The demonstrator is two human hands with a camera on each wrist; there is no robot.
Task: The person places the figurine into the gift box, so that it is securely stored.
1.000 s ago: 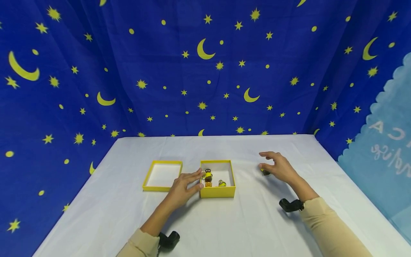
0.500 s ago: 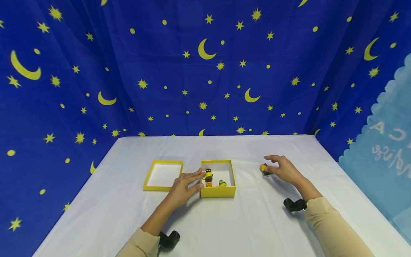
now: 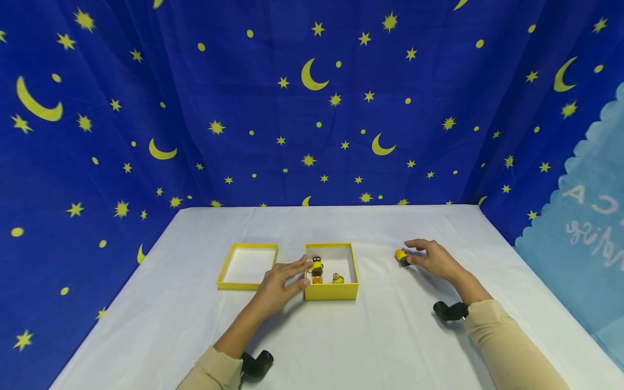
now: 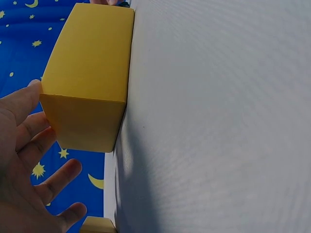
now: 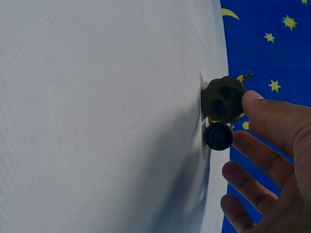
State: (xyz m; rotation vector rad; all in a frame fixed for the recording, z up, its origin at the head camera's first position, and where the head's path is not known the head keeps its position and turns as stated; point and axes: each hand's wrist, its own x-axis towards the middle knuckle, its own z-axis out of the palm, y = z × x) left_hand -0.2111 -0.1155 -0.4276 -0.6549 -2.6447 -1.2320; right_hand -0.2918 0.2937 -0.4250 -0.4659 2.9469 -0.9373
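Observation:
In the head view my left hand [image 3: 279,288] touches the left rim of an open yellow box [image 3: 331,292], its fingers extended. The left wrist view shows thumb and fingertips against the edge of that box [image 4: 87,53]. Inside lie small Minion figures, one with goggles [image 3: 317,265] and a one-eyed one [image 3: 338,278]. Out on the cloth to the right, a yellow Minion figure [image 3: 402,257] lies by my right hand [image 3: 434,261]. Up close, the right thumb is at the figure's dark scalloped base [image 5: 223,100], beside a round black part [image 5: 218,136]; the other fingers are spread loosely.
A shallow yellow-rimmed lid [image 3: 251,264] lies left of the box, its white inside facing up. White cloth [image 3: 370,346] covers the table. A blue star-and-moon curtain [image 3: 273,103] stands behind it, with a light-blue panel [image 3: 580,216] at the right.
My right hand has drawn back to the right and slightly nearer, uncovering the yellow Minion figure on the cloth. The left hand and box look the same.

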